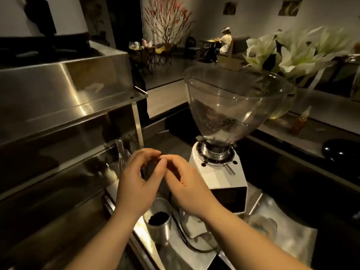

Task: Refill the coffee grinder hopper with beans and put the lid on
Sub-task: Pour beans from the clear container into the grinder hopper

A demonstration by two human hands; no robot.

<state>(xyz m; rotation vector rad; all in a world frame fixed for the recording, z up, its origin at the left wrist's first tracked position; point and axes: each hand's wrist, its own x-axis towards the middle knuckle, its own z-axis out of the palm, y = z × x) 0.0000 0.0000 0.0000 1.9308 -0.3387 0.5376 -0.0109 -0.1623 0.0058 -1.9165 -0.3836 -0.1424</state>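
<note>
Both hands meet in mid-air over the counter, fingertips together. Left hand [136, 178]: fingers curled, thumb and forefinger arched toward the right hand. Right hand [183, 184]: fingers bent, tips touching the left's. Something small and dark may sit between the fingertips, too dim to tell; whether either hand pinches anything cannot be told. Just behind the left hand, a crinkled clear bag [121, 152] stands upright, partly hidden by the fingers. Directly below the hands, near the wrists, a metal cup [158, 225] stands on the steel counter [288, 240], with dark beans [158, 218] in its bottom. Just right of the right hand stands the grinder [220, 172], white body, metal collar ring on top, a dark cord running from its base across the counter toward the viewer. Above the collar, up and right of the hands, the clear hopper [237, 102] sits mounted, open at the top with no lid on it; only a thin layer of beans lies low in its funnel. A round black object [340, 151], glossy, lies on the ledge well to the right of the grinder; it could be the lid, not certain. Left of the hands, a large steel machine [64, 106] fills the side. Beyond the hopper, white flowers [288, 51]. Far back, a seated person [225, 42] at a table.
</note>
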